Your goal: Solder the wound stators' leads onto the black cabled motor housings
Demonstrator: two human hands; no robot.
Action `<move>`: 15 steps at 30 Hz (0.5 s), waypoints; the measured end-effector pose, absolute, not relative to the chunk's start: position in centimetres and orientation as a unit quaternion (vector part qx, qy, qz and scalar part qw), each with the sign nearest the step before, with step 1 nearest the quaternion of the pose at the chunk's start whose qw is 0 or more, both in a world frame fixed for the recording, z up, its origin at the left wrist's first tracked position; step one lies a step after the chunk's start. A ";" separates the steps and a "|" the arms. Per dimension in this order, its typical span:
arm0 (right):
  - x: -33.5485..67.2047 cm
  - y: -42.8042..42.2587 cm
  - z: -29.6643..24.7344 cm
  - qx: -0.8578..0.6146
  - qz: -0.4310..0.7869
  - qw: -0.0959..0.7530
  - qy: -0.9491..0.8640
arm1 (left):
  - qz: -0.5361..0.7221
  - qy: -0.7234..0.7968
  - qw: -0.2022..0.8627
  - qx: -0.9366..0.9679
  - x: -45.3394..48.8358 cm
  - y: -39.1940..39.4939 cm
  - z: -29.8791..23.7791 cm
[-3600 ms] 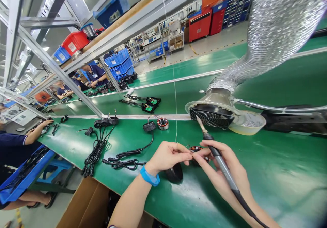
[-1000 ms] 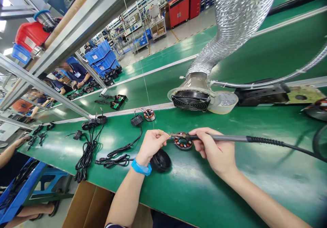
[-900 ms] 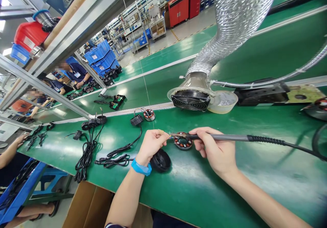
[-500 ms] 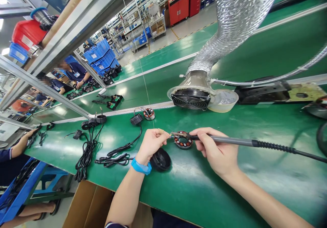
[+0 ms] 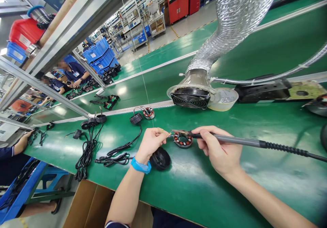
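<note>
My right hand point(image 5: 221, 149) is closed around the grey handle of a soldering iron point(image 5: 231, 139), whose tip points left over a ring-shaped motor stator point(image 5: 183, 140) with copper windings. Thin coloured wires point(image 5: 169, 134) are pinched between the thumb and fingers of my left hand point(image 5: 153, 140), just left of the iron's tip. Whether the tip touches the wires I cannot tell. Under my left wrist, which wears a blue band, sits a round black housing point(image 5: 160, 158). A black cable point(image 5: 117, 155) lies to the left of that wrist.
A fume extractor hood with a fan grille point(image 5: 190, 100) stands behind the stator, beside a translucent bowl point(image 5: 223, 99). Farther left are a second stator point(image 5: 148, 113) and bundled black cables point(image 5: 87, 153). Co-workers sit at the far left. A cardboard box point(image 5: 88, 206) stands below the bench edge.
My right hand has drawn the soldering iron slightly right, away from the wires. My left hand stays nearly in place, still pinching them.
</note>
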State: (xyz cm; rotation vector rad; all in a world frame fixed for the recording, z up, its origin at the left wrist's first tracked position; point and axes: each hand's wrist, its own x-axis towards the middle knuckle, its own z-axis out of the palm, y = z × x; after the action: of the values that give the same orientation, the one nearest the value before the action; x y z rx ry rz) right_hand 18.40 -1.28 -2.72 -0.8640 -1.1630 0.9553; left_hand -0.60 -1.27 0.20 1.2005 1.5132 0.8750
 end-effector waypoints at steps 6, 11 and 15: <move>18.3 -1.3 -2.5 -0.376 0.417 0.650 -0.513 | 0.360 0.623 0.488 0.494 -0.7 -1.2 0.1; 18.2 -1.3 -2.4 -0.377 0.417 0.648 -0.514 | 0.360 0.624 0.491 0.491 -0.7 -1.2 0.1; 18.1 -1.4 -2.3 -0.377 0.418 0.647 -0.515 | 0.359 0.626 0.490 0.489 -0.7 -1.2 0.2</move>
State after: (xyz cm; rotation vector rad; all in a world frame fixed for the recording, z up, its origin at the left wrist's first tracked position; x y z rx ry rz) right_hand 18.06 -1.39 -2.26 -0.8566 -1.1713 0.9505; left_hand -0.66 -1.19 0.17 1.1880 1.5195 0.8725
